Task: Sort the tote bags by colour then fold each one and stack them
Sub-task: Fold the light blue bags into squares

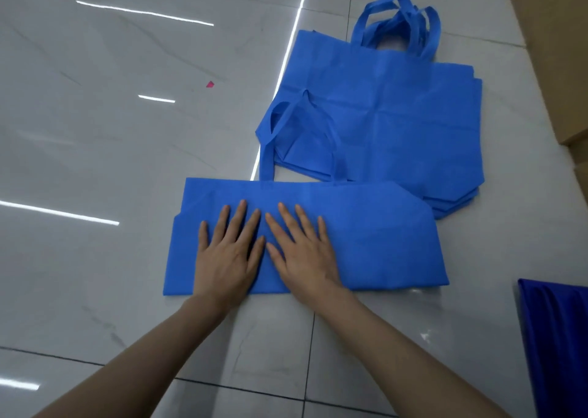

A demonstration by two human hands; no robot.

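Blue bag (381,242), folded into a band, on the tiled floor (111,147) beneath both hands. The left hand (227,252) and right hand (304,252) are laid flat side by side on its left half, fingers straight and spread, nothing gripped. The crease is judged best set by sweeping the palms outward from the middle toward each end, so that air is driven out and edges are kept aligned. The long axis runs left to right. The handles (266,157) point away from the hands, onto the pile of unfolded blue bags (397,115) beyond the fingertips.
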